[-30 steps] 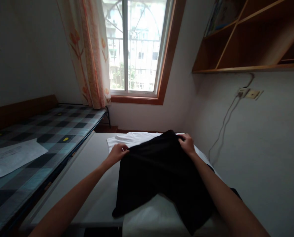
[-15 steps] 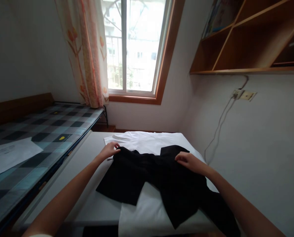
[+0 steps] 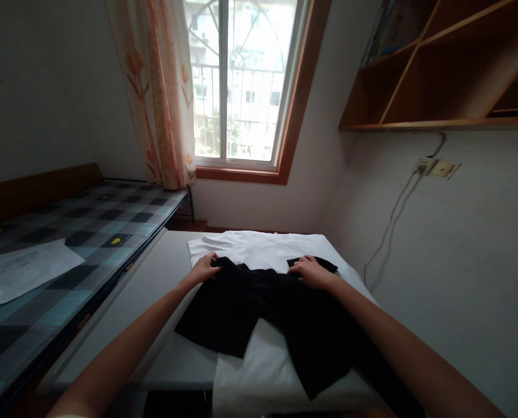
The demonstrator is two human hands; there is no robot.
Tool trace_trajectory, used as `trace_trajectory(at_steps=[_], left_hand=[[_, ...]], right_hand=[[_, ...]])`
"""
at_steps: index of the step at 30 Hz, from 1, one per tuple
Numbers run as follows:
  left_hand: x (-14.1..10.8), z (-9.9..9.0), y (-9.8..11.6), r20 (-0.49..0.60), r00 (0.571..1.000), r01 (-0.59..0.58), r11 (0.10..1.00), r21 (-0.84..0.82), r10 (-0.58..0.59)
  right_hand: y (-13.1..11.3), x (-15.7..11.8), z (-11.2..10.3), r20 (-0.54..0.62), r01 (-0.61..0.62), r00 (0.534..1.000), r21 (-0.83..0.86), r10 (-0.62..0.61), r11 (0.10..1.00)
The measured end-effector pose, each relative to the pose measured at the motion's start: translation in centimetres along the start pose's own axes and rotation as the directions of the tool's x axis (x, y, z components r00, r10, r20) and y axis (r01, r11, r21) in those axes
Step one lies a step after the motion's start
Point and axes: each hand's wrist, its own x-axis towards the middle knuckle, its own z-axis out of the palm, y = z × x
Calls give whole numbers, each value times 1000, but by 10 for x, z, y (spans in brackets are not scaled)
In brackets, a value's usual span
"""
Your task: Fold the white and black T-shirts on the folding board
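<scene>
Black shorts [image 3: 224, 313] lie spread over the table, their waistband toward the window and the legs toward me. My left hand [image 3: 205, 267] pinches the waistband's left corner. At the right end of the waistband is my right hand [image 3: 310, 271], its fingers closed on the black fabric. Beneath the shorts, a white garment [image 3: 250, 249] covers the far part of the table. More black cloth runs to the lower right under my right forearm; where one piece ends and another begins cannot be made out.
A grey-white table [image 3: 150, 290] stands beside a bed with a checked mattress [image 3: 132, 206] at the left, papers [image 3: 36, 270] on it. Wooden shelves [image 3: 420, 125] hang at upper right above a wall socket [image 3: 442, 168] with a cable. A curtained window is ahead.
My right hand has moved left along the black cloth to the waistband's right end and closed on it. My left hand keeps its pinch. The view has shifted slightly.
</scene>
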Motion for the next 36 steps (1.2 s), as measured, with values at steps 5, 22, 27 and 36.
trace_trajectory(at_steps=[5,22,27,36], left_hand=[[6,-17,8,-64,991,-114,987,111,121],[-5,22,66,222,940,-279,959,59,260],[-15,38,56,277,948,-227,946,233,159],[-10,20,49,199,950,-282,936,211,242]], right_hand=[[42,-28,-31,-231,-244,948,-83,219,966],[118,-158,35,3,-391,919,-95,393,915],[105,-137,42,0,-191,980,250,197,949],[124,-126,14,65,-323,945,328,320,888]])
